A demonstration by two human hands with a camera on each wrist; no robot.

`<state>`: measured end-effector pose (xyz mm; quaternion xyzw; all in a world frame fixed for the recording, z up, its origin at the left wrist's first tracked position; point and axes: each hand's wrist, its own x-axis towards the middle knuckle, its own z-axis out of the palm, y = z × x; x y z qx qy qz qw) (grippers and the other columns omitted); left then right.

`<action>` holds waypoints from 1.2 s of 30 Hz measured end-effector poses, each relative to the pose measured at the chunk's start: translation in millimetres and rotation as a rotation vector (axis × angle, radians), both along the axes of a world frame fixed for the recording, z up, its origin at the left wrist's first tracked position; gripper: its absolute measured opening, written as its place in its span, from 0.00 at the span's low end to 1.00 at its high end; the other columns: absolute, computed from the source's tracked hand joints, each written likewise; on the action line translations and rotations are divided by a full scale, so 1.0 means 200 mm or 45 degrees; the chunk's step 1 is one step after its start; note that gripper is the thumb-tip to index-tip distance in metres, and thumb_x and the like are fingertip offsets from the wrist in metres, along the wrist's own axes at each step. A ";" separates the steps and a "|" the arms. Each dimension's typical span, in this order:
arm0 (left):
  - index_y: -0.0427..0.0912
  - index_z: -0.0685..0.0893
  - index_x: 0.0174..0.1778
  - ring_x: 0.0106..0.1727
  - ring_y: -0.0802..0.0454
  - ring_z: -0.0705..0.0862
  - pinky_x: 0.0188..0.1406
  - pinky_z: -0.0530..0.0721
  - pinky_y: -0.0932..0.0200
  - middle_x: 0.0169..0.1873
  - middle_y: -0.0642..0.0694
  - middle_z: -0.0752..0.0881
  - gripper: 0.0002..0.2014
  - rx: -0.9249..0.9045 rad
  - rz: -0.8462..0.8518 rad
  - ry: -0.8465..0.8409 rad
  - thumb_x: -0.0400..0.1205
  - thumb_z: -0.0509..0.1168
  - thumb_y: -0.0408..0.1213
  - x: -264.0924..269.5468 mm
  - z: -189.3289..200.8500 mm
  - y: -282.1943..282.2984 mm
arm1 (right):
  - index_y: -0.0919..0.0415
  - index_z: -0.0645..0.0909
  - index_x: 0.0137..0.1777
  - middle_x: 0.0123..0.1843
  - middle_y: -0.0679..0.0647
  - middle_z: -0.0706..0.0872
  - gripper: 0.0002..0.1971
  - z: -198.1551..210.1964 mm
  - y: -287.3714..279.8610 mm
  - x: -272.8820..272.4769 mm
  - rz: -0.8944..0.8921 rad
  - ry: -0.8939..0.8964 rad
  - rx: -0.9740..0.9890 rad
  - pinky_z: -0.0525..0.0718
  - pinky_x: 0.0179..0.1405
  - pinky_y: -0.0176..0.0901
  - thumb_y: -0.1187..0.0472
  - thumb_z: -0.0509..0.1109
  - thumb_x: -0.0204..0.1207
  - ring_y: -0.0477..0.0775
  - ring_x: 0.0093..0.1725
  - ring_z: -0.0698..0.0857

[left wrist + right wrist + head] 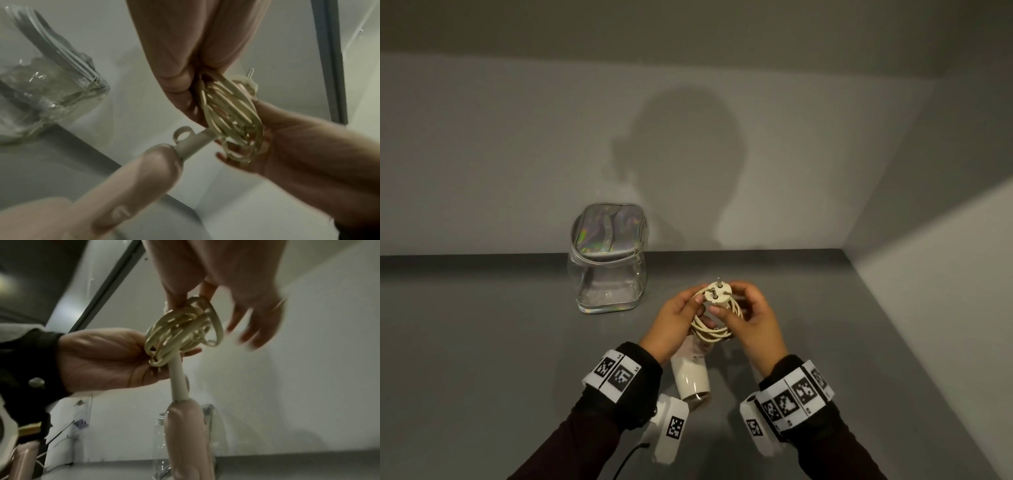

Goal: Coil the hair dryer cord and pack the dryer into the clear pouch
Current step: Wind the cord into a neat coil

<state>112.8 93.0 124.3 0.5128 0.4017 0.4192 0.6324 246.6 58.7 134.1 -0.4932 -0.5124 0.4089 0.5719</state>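
Note:
The cream cord is wound into a loose coil between both hands, above the grey table. Its round plug sticks up from the top, pins upward. My left hand cups the coil from the left, thumb by the plug and fingers curled under the loops. My right hand pinches the top of the coil between thumb and forefinger, its other fingers spread. The hair dryer, with a pink handle and cream barrel, slants down beneath the hands. The clear pouch stands upright behind and left, its iridescent lid raised.
Grey walls close the table off at the back and on the right. A dark cable trails from the left wrist mount near the front edge. The pouch stands about a hand's width from the left hand.

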 end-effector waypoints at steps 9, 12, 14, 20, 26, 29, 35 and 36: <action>0.37 0.78 0.61 0.45 0.49 0.84 0.35 0.83 0.64 0.42 0.47 0.82 0.13 0.244 0.091 0.368 0.82 0.56 0.27 0.08 -0.04 -0.02 | 0.42 0.80 0.54 0.54 0.31 0.84 0.12 0.14 -0.05 -0.06 -0.070 -0.567 0.361 0.53 0.79 0.49 0.52 0.64 0.72 0.38 0.67 0.74; 0.55 0.79 0.57 0.32 0.68 0.79 0.38 0.77 0.65 0.36 0.59 0.81 0.13 0.418 0.037 0.454 0.83 0.57 0.34 0.04 -0.08 0.04 | 0.56 0.82 0.50 0.39 0.36 0.91 0.07 0.16 -0.06 0.06 -0.233 0.131 0.181 0.77 0.54 0.24 0.63 0.64 0.77 0.33 0.49 0.84; 0.55 0.79 0.58 0.30 0.69 0.79 0.38 0.77 0.68 0.36 0.56 0.82 0.13 0.431 -0.040 0.461 0.83 0.57 0.34 0.00 -0.07 0.06 | 0.54 0.82 0.45 0.37 0.42 0.91 0.08 0.13 -0.07 0.11 -0.353 0.163 0.101 0.78 0.50 0.25 0.62 0.62 0.79 0.33 0.44 0.85; 0.38 0.77 0.60 0.33 0.65 0.87 0.34 0.83 0.72 0.28 0.55 0.86 0.12 0.247 -0.280 0.383 0.83 0.54 0.29 -0.04 -0.08 0.04 | 0.58 0.77 0.48 0.38 0.52 0.89 0.07 0.01 -0.04 0.18 -0.364 0.268 -0.180 0.75 0.34 0.35 0.59 0.58 0.81 0.39 0.28 0.82; 0.50 0.78 0.54 0.33 0.51 0.85 0.37 0.83 0.55 0.33 0.46 0.85 0.10 0.604 -0.407 0.921 0.84 0.52 0.40 0.06 -0.08 0.00 | 0.57 0.77 0.45 0.37 0.56 0.88 0.07 -0.10 -0.03 0.29 -0.318 0.521 -0.431 0.77 0.25 0.33 0.62 0.58 0.81 0.43 0.27 0.83; 0.46 0.77 0.57 0.47 0.40 0.84 0.50 0.82 0.48 0.46 0.39 0.88 0.13 0.793 -0.450 1.299 0.84 0.49 0.42 0.10 -0.12 0.01 | 0.58 0.77 0.42 0.28 0.53 0.88 0.08 -0.18 -0.06 0.34 -0.372 0.500 -0.446 0.79 0.20 0.31 0.66 0.59 0.81 0.42 0.22 0.83; 0.44 0.77 0.59 0.56 0.40 0.82 0.59 0.78 0.49 0.55 0.37 0.85 0.14 0.338 -0.668 1.288 0.84 0.50 0.41 0.11 -0.45 -0.03 | 0.65 0.76 0.41 0.21 0.54 0.88 0.07 -0.54 -0.17 0.38 -0.365 0.577 -0.818 0.84 0.18 0.35 0.65 0.61 0.80 0.48 0.22 0.87; 0.45 0.77 0.59 0.57 0.40 0.82 0.58 0.77 0.51 0.56 0.38 0.85 0.14 0.309 -0.670 1.268 0.84 0.50 0.42 0.10 -0.51 -0.07 | 0.66 0.75 0.41 0.20 0.54 0.88 0.07 -0.59 -0.19 0.37 -0.357 0.558 -0.865 0.84 0.18 0.35 0.65 0.60 0.81 0.49 0.21 0.87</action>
